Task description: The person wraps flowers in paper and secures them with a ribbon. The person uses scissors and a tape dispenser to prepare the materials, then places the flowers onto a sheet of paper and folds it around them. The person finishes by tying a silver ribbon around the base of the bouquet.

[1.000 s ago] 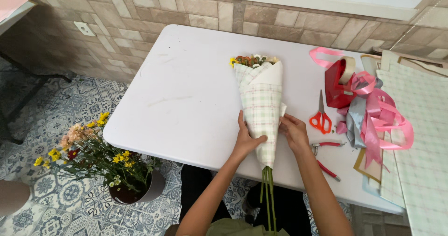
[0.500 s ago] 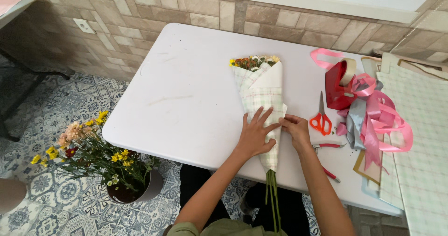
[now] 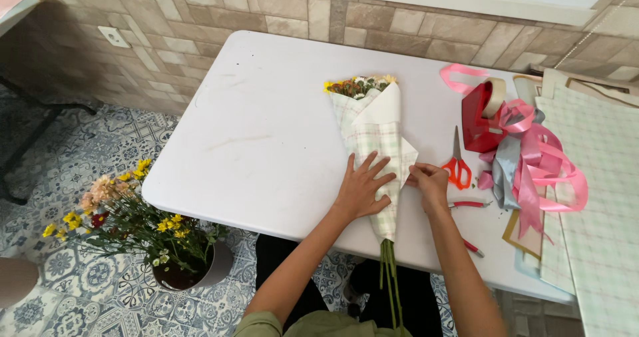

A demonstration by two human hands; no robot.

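A bouquet (image 3: 374,127) wrapped in pale checked paper lies on the white table (image 3: 266,130), blooms pointing to the wall and green stems hanging over the near edge. My left hand (image 3: 363,187) lies flat on the lower part of the wrap with fingers spread. My right hand (image 3: 428,182) pinches the wrap's right edge where the paper flares out.
Orange-handled scissors (image 3: 456,166) lie just right of my right hand. Beyond them are a red tape dispenser (image 3: 480,114), a tangle of pink and grey ribbons (image 3: 532,157) and sheets of checked paper (image 3: 599,197). A pot of yellow and pink flowers (image 3: 133,224) stands on the tiled floor at left.
My left hand has slid up the wrap and flattened with fingers spread. My right hand has shifted outward to the paper's right edge. The view has tilted slightly.
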